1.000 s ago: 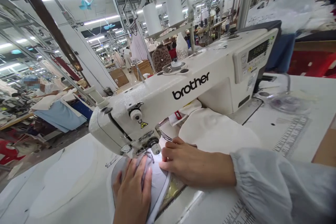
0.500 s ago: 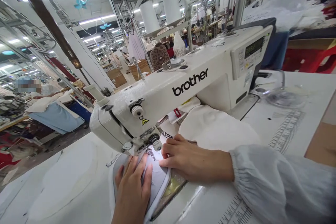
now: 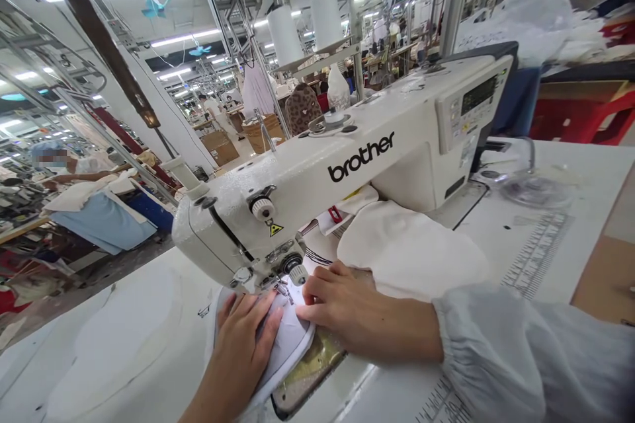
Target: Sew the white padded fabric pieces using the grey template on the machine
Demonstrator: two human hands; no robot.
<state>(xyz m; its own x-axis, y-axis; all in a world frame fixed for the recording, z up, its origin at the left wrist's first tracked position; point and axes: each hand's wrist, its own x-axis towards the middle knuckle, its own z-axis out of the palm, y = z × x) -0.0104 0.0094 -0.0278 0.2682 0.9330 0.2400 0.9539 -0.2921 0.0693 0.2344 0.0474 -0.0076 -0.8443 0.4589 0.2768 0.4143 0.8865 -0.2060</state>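
My left hand (image 3: pixel 241 344) and my right hand (image 3: pixel 352 317) both press down on a pale grey curved fabric piece with a white edge (image 3: pixel 285 337). It lies on the sewing table under the presser foot (image 3: pixel 282 289) of a white Brother sewing machine (image 3: pixel 317 175). The left fingers lie spread on the near side of the piece. The right fingertips rest on its far side, close to the needle area. A bunched cream fabric (image 3: pixel 407 251) lies behind my right hand. The needle point is hidden by the machine's foot parts.
Two white thread cones (image 3: pixel 285 36) stand on a stand above the machine. A control panel sits on its right end. Printed measuring scales (image 3: pixel 540 254) mark the white table. A co-worker (image 3: pixel 74 168) sits at the far left, beside blue and white cloth.
The grey fabric piece has swung clockwise around the machine's foot, its near end going left. My left hand turned with it, and my left forearm now comes in from lower left.
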